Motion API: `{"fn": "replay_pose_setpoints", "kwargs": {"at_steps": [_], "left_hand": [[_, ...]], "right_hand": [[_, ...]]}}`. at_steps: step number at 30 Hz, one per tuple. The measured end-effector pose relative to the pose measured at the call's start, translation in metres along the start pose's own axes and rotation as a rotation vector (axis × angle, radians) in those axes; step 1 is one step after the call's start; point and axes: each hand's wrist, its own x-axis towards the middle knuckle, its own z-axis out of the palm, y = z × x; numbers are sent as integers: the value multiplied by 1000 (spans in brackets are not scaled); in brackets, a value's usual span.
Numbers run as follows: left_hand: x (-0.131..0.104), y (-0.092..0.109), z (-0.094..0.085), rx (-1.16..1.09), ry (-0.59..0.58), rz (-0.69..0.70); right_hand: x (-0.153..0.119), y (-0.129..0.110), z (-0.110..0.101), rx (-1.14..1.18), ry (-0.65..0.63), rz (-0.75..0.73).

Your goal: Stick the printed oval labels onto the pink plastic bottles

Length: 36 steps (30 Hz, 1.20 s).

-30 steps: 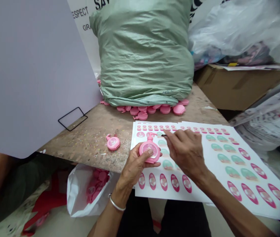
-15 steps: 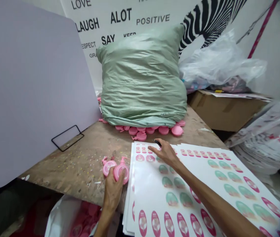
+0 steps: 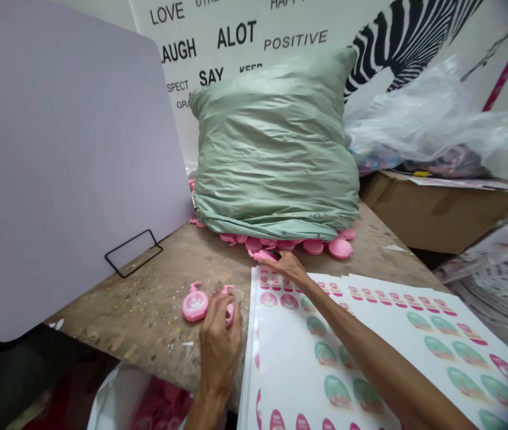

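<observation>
My left hand [image 3: 218,343] is closed around a pink toy pump bottle [image 3: 230,313], which is partly hidden behind the fingers. Beside it on the tabletop lies another pink toy pump bottle [image 3: 195,306] with a round picture sticker. My right hand [image 3: 290,267] reaches over the sticker sheets [image 3: 292,352] and grips a pink toy pump bottle [image 3: 262,255] at the front of the pile. A small black item [image 3: 276,254] shows at the right fingers; its kind is hard to make out.
A large green sack [image 3: 274,149] stands at the back over several pink pieces [image 3: 313,246]. To the left are a pale upright board [image 3: 70,167] and a black wire frame [image 3: 134,254]. A cardboard box [image 3: 442,206] stands at right; a white bag [image 3: 113,397] hangs below the near edge.
My right hand has moved from above the sticker sheet to the pile and taken hold of a pink piece. My left hand has turned, with its bottle now tilted, away from the stickered one.
</observation>
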Motion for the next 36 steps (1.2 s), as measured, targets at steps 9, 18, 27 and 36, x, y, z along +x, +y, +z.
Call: {"fn": "replay_pose_setpoints", "kwargs": {"at_steps": [9,18,27,36], "left_hand": [[-18,48,35,-425,-186,-178],[-16,38,-25,-941,-214,-762],[-22,43,2,-1028,-285,-895],[14,41,89,-1025,-408,-839]], "right_hand": [[-145,-5,-11,444,-400,-108],[-206,44,-51,42,-158,-277],[-273,57,-35,-142,-397,-370],[-104,66,-32,-238,242,-245]]}}
